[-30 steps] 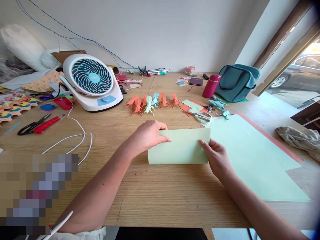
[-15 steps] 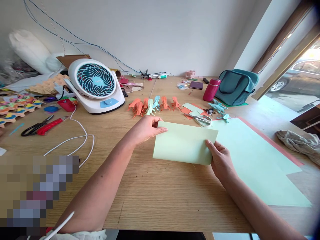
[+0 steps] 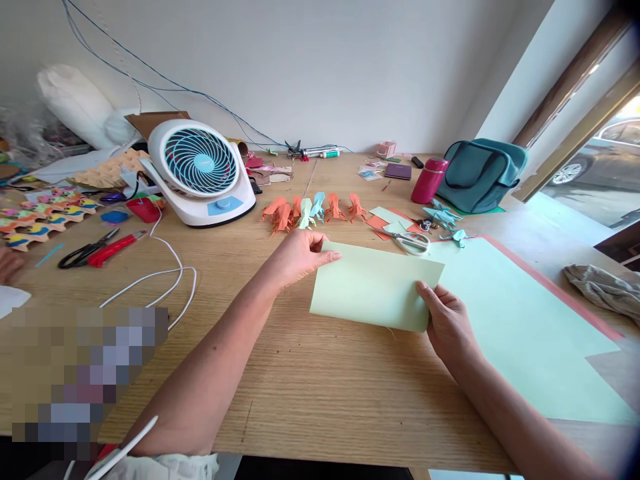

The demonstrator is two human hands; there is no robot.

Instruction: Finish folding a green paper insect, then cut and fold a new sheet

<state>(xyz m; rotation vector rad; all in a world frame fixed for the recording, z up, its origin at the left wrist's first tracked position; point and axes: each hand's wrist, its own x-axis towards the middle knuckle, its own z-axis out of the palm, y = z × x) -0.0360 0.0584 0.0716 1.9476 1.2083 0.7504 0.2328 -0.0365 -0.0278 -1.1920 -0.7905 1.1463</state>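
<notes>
A folded light green paper sheet (image 3: 375, 287) is held just above the wooden table (image 3: 310, 387) in front of me. My left hand (image 3: 297, 257) pinches its upper left corner with fingers closed. My right hand (image 3: 447, 327) grips its lower right edge, thumb on top. Behind the sheet stands a row of orange, green and blue folded paper figures (image 3: 313, 208). A large light green sheet (image 3: 520, 320) over a red one lies flat to the right.
White-handled scissors (image 3: 407, 241) lie on paper scraps behind the sheet. A white and blue fan (image 3: 200, 170) with a white cable (image 3: 160, 277) stands at the left, near black scissors (image 3: 83, 252) and a red cutter (image 3: 117, 247). A red bottle (image 3: 427, 180) and teal bag (image 3: 480, 175) stand at the back right. Another person's hand (image 3: 9, 263) shows at the left edge.
The folded sheet has been lifted off the table and turned slightly, its right end tilted down. Both hands kept their hold. The view has shifted a little.
</notes>
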